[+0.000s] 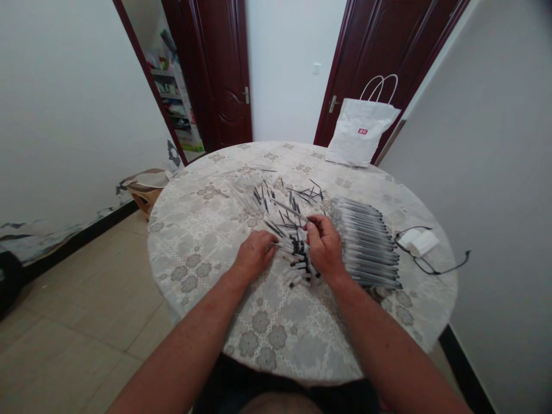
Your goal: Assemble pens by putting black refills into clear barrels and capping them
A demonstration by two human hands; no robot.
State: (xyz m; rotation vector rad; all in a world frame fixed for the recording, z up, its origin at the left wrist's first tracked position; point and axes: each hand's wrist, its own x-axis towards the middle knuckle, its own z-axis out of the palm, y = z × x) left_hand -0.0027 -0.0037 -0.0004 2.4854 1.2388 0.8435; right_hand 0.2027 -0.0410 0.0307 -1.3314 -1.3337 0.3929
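My right hand point(324, 244) pinches a slim pen point(288, 208) between thumb and fingers, its far end pointing up and left over the table. Lower and to the left, my left hand point(253, 254) has its fingers drawn together at the edge of a pile of pale pen caps with black ends point(297, 265); whatever is at its fingertips is too small to make out. Beyond both hands, dark thin pen parts point(261, 196) lie scattered beside clear pen tubes point(241, 192). A neat row of pens point(371, 244) lies to the right of my right hand.
A patterned cloth covers the round table point(194, 224). Eyeglasses point(426, 269) and a folded white tissue point(418, 241) lie near its right edge. At the back right stands a white paper bag point(360, 135). A wooden stool point(146, 192) is left of the table.
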